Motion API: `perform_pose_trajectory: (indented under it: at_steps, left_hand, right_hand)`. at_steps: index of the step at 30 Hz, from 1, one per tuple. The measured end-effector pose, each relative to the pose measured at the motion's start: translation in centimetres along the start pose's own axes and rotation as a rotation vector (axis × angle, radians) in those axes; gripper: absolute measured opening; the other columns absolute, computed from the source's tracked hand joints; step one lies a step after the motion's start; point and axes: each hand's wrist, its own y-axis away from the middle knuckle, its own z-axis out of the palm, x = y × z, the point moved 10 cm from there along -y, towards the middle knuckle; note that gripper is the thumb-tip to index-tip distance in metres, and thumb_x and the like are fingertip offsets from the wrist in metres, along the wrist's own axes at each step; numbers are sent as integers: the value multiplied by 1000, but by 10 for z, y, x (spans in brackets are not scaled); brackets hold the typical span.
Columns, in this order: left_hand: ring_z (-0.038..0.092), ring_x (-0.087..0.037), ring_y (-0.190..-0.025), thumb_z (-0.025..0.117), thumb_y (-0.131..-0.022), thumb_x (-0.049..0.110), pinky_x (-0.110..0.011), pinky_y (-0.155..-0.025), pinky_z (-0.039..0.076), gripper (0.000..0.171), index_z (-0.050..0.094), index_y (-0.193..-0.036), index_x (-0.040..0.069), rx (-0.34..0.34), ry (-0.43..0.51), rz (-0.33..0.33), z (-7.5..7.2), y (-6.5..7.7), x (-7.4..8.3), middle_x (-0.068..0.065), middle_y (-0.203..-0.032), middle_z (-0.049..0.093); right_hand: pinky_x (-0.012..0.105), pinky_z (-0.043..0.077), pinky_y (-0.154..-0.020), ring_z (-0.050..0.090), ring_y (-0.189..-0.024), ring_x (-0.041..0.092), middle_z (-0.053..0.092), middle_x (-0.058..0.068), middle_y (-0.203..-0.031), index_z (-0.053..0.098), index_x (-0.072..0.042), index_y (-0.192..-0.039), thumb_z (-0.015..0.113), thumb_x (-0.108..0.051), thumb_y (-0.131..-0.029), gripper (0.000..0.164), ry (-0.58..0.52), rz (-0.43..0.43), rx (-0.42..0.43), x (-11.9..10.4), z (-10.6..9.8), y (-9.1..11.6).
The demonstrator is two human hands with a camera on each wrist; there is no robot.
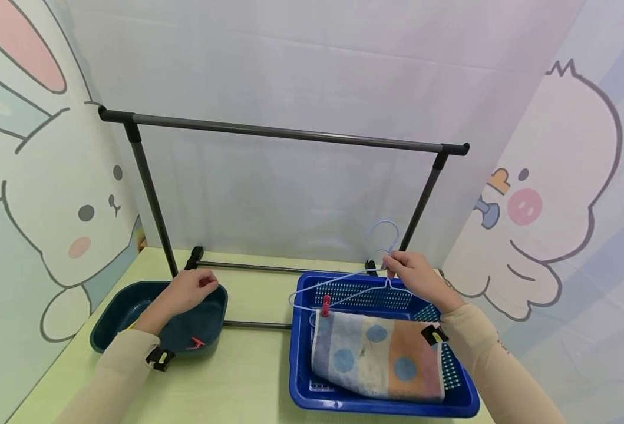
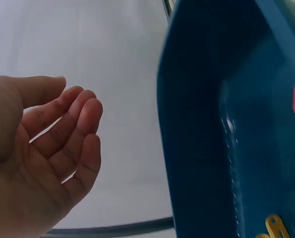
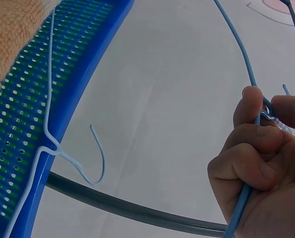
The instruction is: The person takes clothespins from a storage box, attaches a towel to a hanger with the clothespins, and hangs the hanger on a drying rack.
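Note:
My right hand (image 1: 415,274) grips a light blue wire hanger (image 1: 338,278) near its neck, hook upward, above the blue basket (image 1: 386,407). Below the hanger, a patterned towel (image 1: 377,353) with coloured stripes and blue dots lies in the basket. A red clothespin (image 1: 325,306) sits at the towel's upper left corner, by the hanger's left end. A second blue hanger (image 3: 58,148) shows against the basket's edge in the right wrist view. Over the dark teal basin (image 1: 218,318), my left hand (image 1: 187,290) has loosely bent fingers and holds nothing.
A dark metal clothes rack (image 1: 290,133) stands behind the basin and basket on the pale green table (image 1: 248,377). Inside the basin are a red clothespin (image 1: 197,343) and a yellow clothespin (image 2: 276,227). Curtains with cartoon animals surround the table.

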Motion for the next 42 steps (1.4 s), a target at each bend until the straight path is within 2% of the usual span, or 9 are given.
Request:
perform_pose_trajectory:
  at_steps: [8, 12, 19, 22, 25, 29, 31, 33, 42]
  left_hand:
    - [49, -11, -61, 56, -86, 14, -30, -57, 41, 6, 61, -83, 12, -63, -80, -66, -3, 8, -32, 3, -73, 57]
    - [47, -12, -58, 57, -85, 13, -31, -55, 39, 7, 60, -79, 11, -85, -121, -72, -5, 13, -42, 3, -69, 55]
    - [43, -13, -52, 57, -84, 11, -30, -50, 36, 8, 58, -76, 10, -152, -183, -118, -4, 23, -63, 0, -65, 52]
    - [41, -14, -51, 54, -85, 9, -30, -49, 34, 12, 56, -73, 9, -173, -199, -126, -5, 28, -68, 0, -62, 48]
    - [37, -14, -50, 49, -85, 4, -30, -49, 31, 17, 52, -69, 9, -189, -206, -144, -4, 31, -75, 0, -59, 43]
    - [36, -16, -52, 43, -81, -5, -31, -50, 31, 17, 52, -72, 7, -218, -224, -194, -2, 36, -91, -2, -64, 44]
    - [38, -17, -54, 42, -79, -8, -31, -51, 32, 18, 53, -75, 6, -238, -242, -218, -1, 38, -98, -4, -69, 46]
    - [38, -17, -54, 43, -80, -7, -31, -51, 32, 16, 53, -76, 4, -249, -253, -231, 0, 41, -101, -4, -68, 45]
    - [24, -12, -45, 42, -85, 0, -28, -46, 23, 29, 40, -59, 12, -284, -280, -310, 2, 56, -116, 1, -51, 29]
  right_hand:
    - [32, 36, -56, 45, -64, 25, 51, 5, -70, 55, -12, -76, 40, -41, -92, 36, 7, 13, -3, 1, 1, -1]
    - [31, 36, -55, 44, -62, 23, 49, 4, -68, 55, -12, -75, 40, -38, -92, 34, 11, 17, -6, -1, 2, -2]
    - [32, 35, -56, 43, -62, 23, 47, 5, -66, 53, -7, -75, 40, -20, -95, 27, 2, 15, 1, -28, 0, 7]
    - [31, 35, -56, 44, -62, 21, 47, 4, -67, 54, -9, -75, 40, -27, -95, 30, 17, 10, -1, -21, 0, 5]
    - [31, 35, -56, 43, -61, 20, 47, 3, -66, 54, -10, -75, 39, -28, -95, 30, 22, 7, -3, -17, 1, 3]
    - [30, 34, -53, 40, -56, 20, 47, 3, -65, 54, -10, -75, 40, -26, -94, 29, 19, 9, 0, -11, 2, 1]
    - [30, 34, -51, 40, -56, 20, 48, 3, -66, 54, -11, -75, 40, -31, -94, 30, 24, 7, -2, -1, 4, -3]
    - [29, 34, -52, 40, -56, 19, 49, 2, -66, 54, -13, -75, 40, -35, -93, 32, 27, 10, -3, -2, 3, -3]
    - [30, 33, -50, 37, -52, 19, 48, 5, -64, 54, -8, -73, 42, -20, -94, 27, -7, -6, 9, -32, -1, 7]
